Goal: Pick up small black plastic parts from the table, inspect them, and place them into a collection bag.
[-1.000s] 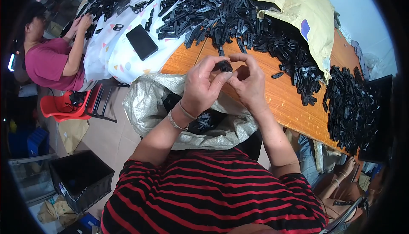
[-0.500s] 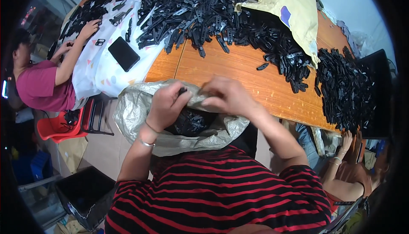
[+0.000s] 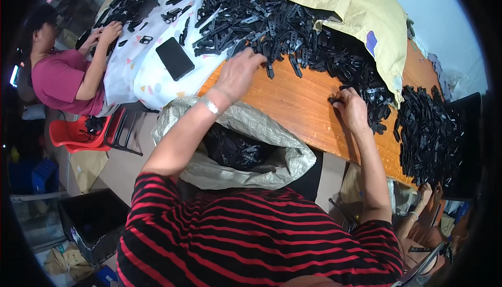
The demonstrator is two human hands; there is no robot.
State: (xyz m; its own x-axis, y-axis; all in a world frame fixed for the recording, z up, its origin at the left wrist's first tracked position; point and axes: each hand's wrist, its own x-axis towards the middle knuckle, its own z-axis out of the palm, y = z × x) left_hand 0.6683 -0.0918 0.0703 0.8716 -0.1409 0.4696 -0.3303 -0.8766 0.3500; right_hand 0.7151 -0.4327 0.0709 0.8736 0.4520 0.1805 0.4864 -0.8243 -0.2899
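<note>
Left hand (image 3: 238, 72) has reached forward; black parts (image 3: 267, 25) lie just beyond it.

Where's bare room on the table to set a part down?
The widest patch is bare wooden tabletop between the left hand and right hand, bordered by the long black parts beyond and the sack nearer. White cloth left of the black tablet offers another. The far side and the right-end heap are crowded.

The right fingers (image 3: 345, 94) have moved to small black pieces (image 3: 377, 98), the left fingers (image 3: 255, 59) apparently to longer parts (image 3: 271, 23).
</note>
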